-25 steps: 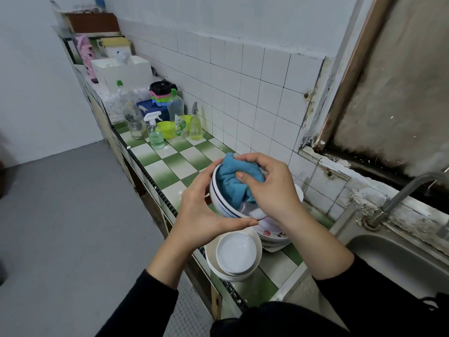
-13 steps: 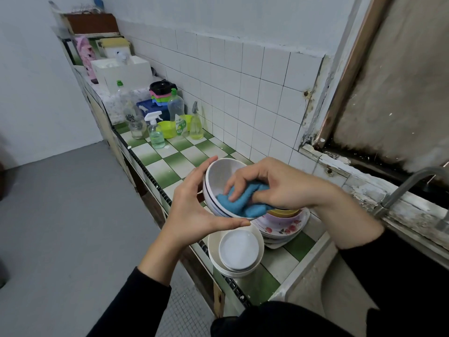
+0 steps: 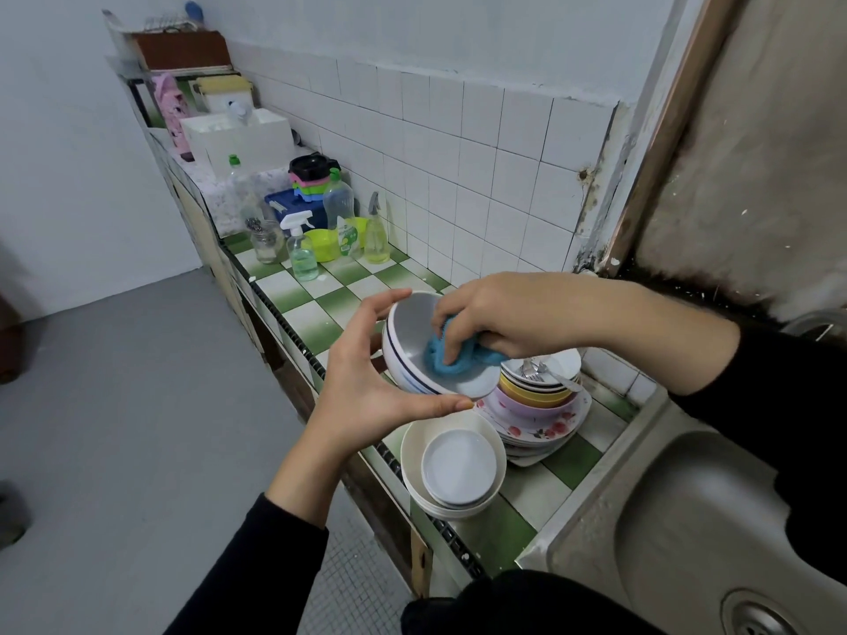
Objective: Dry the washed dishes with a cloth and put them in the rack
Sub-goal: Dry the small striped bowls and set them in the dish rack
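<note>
Head view, single frame.

The left hand gripped a round blue-striped white bowl from outside. The thumb lay along the lower rim and a fingertip hooked over the upper rim. The bowl was tilted, its opening facing the right hand, and held in the air above the near edge of the green-and-white checked tile counter.

The right hand reached into the bowl from the right. Its fingers were curled round a bunched blue cloth and pressed it against the inner wall and floor of the bowl. Both hands were thus closed on something and met at the bowl. Both forearms wore black sleeves.

Below the held bowl, on the counter, stood a stack of cream bowls with a small white dish nested on top. Just to the right was a second pile: yellow and lilac bowls on flower-patterned plates. The top white bowl held metal cutlery.

A stainless steel sink adjoined the counter at right.

Farther along the counter, well apart from the dishes, stood a clear spray bottle, a green-capped detergent bottle, a glass jar and a lime plastic tub.

A wire frame sat on the far shelf. It was too small to identify.
</note>
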`<state>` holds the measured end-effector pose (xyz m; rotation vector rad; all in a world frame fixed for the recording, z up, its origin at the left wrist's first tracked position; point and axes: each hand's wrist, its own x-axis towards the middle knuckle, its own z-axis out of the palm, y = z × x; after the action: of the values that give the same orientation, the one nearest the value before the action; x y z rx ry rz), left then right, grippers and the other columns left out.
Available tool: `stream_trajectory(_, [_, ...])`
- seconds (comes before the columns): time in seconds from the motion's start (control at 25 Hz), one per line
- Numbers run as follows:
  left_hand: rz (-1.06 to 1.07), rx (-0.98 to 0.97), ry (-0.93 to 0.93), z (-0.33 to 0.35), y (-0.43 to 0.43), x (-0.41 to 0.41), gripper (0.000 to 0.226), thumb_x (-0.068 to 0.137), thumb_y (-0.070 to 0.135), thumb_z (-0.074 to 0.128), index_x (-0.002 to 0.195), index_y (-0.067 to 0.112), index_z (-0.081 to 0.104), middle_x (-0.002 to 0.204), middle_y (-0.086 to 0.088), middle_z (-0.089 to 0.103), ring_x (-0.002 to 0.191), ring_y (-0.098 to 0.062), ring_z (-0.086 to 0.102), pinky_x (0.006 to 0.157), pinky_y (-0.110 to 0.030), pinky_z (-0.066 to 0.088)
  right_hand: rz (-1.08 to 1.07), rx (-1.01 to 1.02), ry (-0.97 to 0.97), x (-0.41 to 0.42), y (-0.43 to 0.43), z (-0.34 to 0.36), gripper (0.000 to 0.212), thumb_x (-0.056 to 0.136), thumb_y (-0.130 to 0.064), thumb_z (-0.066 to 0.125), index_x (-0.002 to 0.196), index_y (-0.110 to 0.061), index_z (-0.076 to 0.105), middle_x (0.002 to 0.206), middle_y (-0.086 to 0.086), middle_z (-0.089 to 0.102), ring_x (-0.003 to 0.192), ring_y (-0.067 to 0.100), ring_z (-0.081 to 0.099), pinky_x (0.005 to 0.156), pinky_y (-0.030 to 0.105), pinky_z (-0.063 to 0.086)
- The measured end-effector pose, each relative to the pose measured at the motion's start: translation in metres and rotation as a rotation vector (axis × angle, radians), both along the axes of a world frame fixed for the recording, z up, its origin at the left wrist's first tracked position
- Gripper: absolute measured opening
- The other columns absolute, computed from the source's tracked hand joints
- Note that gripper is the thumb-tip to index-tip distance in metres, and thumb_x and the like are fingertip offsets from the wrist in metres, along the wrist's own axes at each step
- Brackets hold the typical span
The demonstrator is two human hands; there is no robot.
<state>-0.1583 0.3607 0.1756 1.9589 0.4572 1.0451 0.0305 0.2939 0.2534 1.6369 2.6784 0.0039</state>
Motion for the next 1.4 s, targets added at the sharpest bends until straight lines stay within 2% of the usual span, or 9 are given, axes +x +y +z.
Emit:
stream_trajectory(0.12, [0.027,0.010,-0.004,-0.003,0.002,0.001,0.103,0.036,0.054,0.090,0.127,0.029,0.049,0.118,0.028,0.056,0.104,-0.004,0.061,0.086,-0.022,0.051,-0.027,0.080,0.093,0.001,0.000,-0.007,0.039,0.076,0.004,0.055,0.102,-0.017,0.075,0.112,0.006,0.064,0.096,0.025,0.060,0.080,0.040,0.050])
stream_trajectory(0.4, [0.028,-0.025,0.005,-0.009,0.001,0.003,0.104,0.033,0.055,0.090,0.126,0.035,0.050,0.117,0.028,0.056,0.102,-0.003,0.062,0.081,-0.015,0.050,-0.235,-0.464,0.692,0.003,-0.016,-0.009,0.035,0.085,-0.017,0.071,0.116,-0.030,0.063,0.113,0.000,0.063,0.101,0.017,0.061,0.090,0.042,0.053])
stream_trajectory(0.56, [0.032,-0.089,0.006,-0.010,0.001,0.009,0.105,0.030,0.053,0.090,0.125,0.034,0.052,0.117,0.019,0.059,0.101,-0.001,0.063,0.081,-0.017,0.052,-0.229,-0.438,0.559,0.006,-0.023,-0.014,0.065,0.063,-0.023,0.091,0.116,-0.035,0.056,0.117,-0.012,0.058,0.112,0.006,0.055,0.099,0.031,0.047])
stream_trajectory(0.68, [0.022,-0.171,0.053,-0.013,0.001,0.013,0.101,0.029,0.054,0.088,0.121,0.035,0.053,0.114,0.019,0.060,0.096,0.001,0.063,0.077,-0.019,0.054,-0.231,-0.319,0.626,0.001,-0.019,-0.024,0.056,0.064,-0.011,0.089,0.107,-0.033,0.060,0.102,-0.017,0.061,0.097,0.003,0.060,0.090,0.033,0.052])
stream_trajectory(0.84, [-0.107,-0.296,0.120,-0.021,0.010,0.011,0.071,0.049,0.054,0.079,0.112,0.026,0.062,0.117,0.002,0.064,0.109,-0.018,0.061,0.081,-0.024,0.053,-0.201,-0.436,0.866,0.009,-0.023,-0.031,0.047,0.067,-0.002,0.084,0.102,-0.027,0.066,0.095,0.005,0.067,0.085,0.028,0.065,0.075,0.057,0.056])
stream_trajectory(0.96, [-0.280,-0.432,0.036,-0.023,0.021,0.000,0.059,0.060,0.055,0.080,0.104,0.016,0.073,0.114,-0.006,0.069,0.108,-0.022,0.063,0.085,-0.027,0.051,-0.178,-0.479,1.046,0.018,-0.029,-0.031,0.045,0.068,0.006,0.078,0.105,-0.017,0.065,0.093,-0.007,0.067,0.083,0.012,0.065,0.062,0.034,0.058])
stream_trajectory(1.04, [-0.388,-0.549,-0.043,-0.025,0.025,-0.005,0.063,0.059,0.055,0.085,0.109,0.018,0.073,0.109,-0.006,0.071,0.100,-0.020,0.065,0.083,-0.030,0.053,-0.171,-0.444,1.160,0.024,-0.032,-0.033,0.046,0.066,0.004,0.079,0.104,-0.016,0.065,0.093,-0.011,0.068,0.087,0.007,0.065,0.067,0.023,0.055])
stream_trajectory(1.16, [-0.421,-0.710,-0.159,-0.025,0.019,-0.002,0.070,0.047,0.049,0.092,0.110,0.025,0.074,0.107,-0.004,0.072,0.094,-0.020,0.067,0.079,-0.030,0.056,-0.201,-0.296,1.299,0.032,-0.034,-0.039,0.047,0.058,-0.021,0.089,0.101,-0.026,0.071,0.099,-0.009,0.070,0.093,0.010,0.066,0.076,0.029,0.057])
stream_trajectory(1.4, [-0.140,-0.771,-0.264,-0.024,0.003,0.007,0.057,0.049,0.043,0.093,0.100,0.023,0.077,0.104,-0.001,0.074,0.093,-0.014,0.068,0.078,-0.023,0.055,-0.462,0.312,1.591,0.024,-0.038,-0.052,0.040,0.075,-0.004,0.078,0.109,-0.022,0.065,0.101,-0.009,0.071,0.096,0.013,0.067,0.069,0.024,0.056])
